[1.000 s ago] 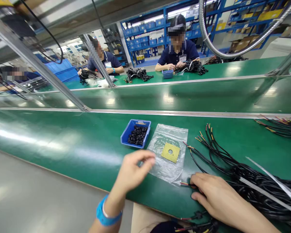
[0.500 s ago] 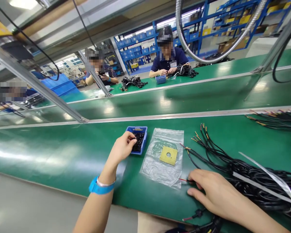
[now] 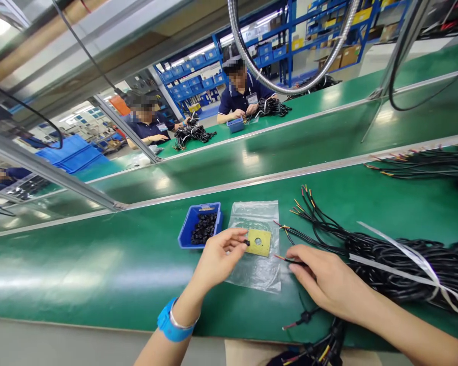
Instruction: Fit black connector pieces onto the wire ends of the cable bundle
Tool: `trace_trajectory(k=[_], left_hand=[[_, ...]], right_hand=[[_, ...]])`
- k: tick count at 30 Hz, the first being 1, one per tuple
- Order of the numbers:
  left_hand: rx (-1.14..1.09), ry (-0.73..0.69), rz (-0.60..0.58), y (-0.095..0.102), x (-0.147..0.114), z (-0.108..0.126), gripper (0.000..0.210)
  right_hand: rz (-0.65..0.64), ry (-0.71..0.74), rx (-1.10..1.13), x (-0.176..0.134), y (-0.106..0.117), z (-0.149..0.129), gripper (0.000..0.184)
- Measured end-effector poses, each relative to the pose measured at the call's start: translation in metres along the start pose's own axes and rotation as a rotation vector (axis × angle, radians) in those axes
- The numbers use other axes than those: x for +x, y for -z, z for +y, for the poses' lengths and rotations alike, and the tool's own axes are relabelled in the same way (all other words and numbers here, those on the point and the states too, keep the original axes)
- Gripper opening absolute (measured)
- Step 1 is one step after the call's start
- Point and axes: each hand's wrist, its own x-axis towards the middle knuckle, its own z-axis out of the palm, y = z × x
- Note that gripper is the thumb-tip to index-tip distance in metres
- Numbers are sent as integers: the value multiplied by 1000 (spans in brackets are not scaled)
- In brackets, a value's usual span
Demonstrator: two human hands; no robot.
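My left hand (image 3: 222,256) pinches a small black part (image 3: 247,243) over the clear plastic bag (image 3: 232,277). On that bag lies a yellow square plate (image 3: 263,248) with a round hole. To the left stands a blue bin (image 3: 187,231) of small black parts (image 3: 204,227). My right hand (image 3: 320,274) holds a black cable (image 3: 294,262) near its end, where a reddish wire tip points left toward my left hand. Beside the right hand spreads a bundle of black cables (image 3: 389,256) with stripped coloured ends, tied with a white strip (image 3: 423,262).
Another cable bundle (image 3: 423,165) lies at the back right. Cable ends carrying black parts (image 3: 306,317) hang by the table's front edge. A metal rail (image 3: 213,189) runs behind. Across it, co-workers sit at a green bench; a flexible metal hose (image 3: 259,73) hangs overhead.
My left hand has left the blue bin and moved right with a small black part in its fingertips. My right hand has closed on the cable and raised its end slightly.
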Motion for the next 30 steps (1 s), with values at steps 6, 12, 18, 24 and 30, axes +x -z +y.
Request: trace_trajectory(k=[6, 12, 18, 24, 30], left_hand=[[787, -327, -226, -37, 16, 10, 46], [905, -376, -282, -51, 23, 12, 39], [306, -157, -130, -40, 6, 9, 34], [-796, 197, 72, -46, -29, 16, 20], [-991, 188, 128, -68, -35, 13, 21]], right_hand=[[153, -1, 39, 1, 2, -1, 11], [206, -6, 68, 1, 1, -1, 8], [360, 129, 52, 1, 6, -6, 11], [309, 209, 78, 1, 14, -16, 16], [263, 168, 115, 2, 17, -15, 17]])
